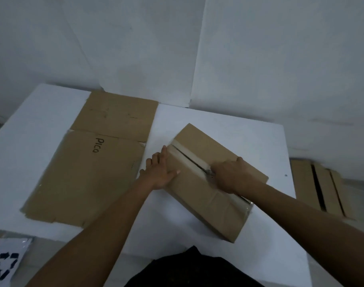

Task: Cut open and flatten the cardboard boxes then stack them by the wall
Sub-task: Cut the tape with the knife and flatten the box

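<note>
Mostly hidden, the cutter (pixel 208 173) sits inside the right hand (pixel 232 176)

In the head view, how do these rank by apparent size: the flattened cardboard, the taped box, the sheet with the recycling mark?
1. flattened cardboard, largest.
2. taped box.
3. sheet with the recycling mark, smallest, but the frame edge cuts it off.

Bare table (pixel 228 125) strip between flattened cardboard (pixel 90 170), box (pixel 210 195)
</note>
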Demonstrator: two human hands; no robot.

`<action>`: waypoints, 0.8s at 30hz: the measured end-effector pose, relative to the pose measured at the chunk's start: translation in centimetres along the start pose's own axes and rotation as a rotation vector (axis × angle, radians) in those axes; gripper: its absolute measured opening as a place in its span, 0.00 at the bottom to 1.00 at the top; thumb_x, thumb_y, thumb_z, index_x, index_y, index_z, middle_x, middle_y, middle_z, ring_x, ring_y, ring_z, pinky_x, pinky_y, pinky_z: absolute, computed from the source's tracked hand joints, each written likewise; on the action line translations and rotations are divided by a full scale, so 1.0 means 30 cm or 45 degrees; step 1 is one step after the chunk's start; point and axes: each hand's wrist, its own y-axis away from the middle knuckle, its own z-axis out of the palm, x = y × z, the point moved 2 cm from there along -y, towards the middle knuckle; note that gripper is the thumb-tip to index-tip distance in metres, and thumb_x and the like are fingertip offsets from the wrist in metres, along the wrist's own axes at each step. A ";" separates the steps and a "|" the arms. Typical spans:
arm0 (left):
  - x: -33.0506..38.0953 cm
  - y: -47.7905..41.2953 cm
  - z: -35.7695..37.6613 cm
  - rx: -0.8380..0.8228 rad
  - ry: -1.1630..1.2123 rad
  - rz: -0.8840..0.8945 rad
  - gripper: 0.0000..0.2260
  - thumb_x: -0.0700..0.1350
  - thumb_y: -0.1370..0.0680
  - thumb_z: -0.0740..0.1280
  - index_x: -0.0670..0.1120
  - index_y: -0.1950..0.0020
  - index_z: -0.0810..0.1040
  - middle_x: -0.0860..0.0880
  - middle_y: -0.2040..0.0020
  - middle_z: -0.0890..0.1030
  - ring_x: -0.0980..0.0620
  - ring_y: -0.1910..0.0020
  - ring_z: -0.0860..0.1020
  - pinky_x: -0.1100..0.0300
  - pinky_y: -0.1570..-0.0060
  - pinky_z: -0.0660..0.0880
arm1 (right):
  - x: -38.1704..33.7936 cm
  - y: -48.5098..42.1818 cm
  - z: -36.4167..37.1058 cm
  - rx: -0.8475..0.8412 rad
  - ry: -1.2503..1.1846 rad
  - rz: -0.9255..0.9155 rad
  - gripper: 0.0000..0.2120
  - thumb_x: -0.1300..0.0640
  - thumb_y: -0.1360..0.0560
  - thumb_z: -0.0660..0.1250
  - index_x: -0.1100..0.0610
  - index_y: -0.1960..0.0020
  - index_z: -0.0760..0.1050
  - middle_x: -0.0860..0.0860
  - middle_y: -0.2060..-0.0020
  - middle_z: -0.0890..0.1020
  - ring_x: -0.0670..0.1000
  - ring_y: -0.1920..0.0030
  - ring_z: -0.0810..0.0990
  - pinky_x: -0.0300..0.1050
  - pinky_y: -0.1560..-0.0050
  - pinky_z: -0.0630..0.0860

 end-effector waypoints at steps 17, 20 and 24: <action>-0.004 -0.012 0.000 0.003 -0.021 -0.014 0.46 0.66 0.22 0.60 0.54 0.22 0.29 0.41 0.20 0.44 0.35 0.22 0.51 0.37 0.26 0.55 | 0.262 0.308 0.289 0.017 0.101 0.063 0.08 0.50 0.18 0.55 0.49 0.42 0.71 0.45 0.65 0.70 0.53 0.63 0.72 0.49 0.52 0.59; 0.002 -0.009 0.004 0.008 -0.059 -0.009 0.45 0.65 0.21 0.60 0.52 0.22 0.29 0.39 0.20 0.44 0.35 0.22 0.50 0.38 0.25 0.53 | 0.272 0.343 0.325 0.083 0.101 0.038 0.10 0.48 0.16 0.54 0.49 0.41 0.71 0.45 0.69 0.68 0.53 0.65 0.73 0.48 0.52 0.61; 0.010 -0.005 0.005 0.018 -0.056 -0.020 0.44 0.64 0.21 0.60 0.52 0.21 0.30 0.39 0.20 0.43 0.37 0.21 0.48 0.39 0.24 0.52 | 0.264 0.363 0.378 0.195 0.019 0.057 0.08 0.48 0.17 0.54 0.49 0.43 0.70 0.47 0.70 0.70 0.54 0.68 0.73 0.48 0.54 0.62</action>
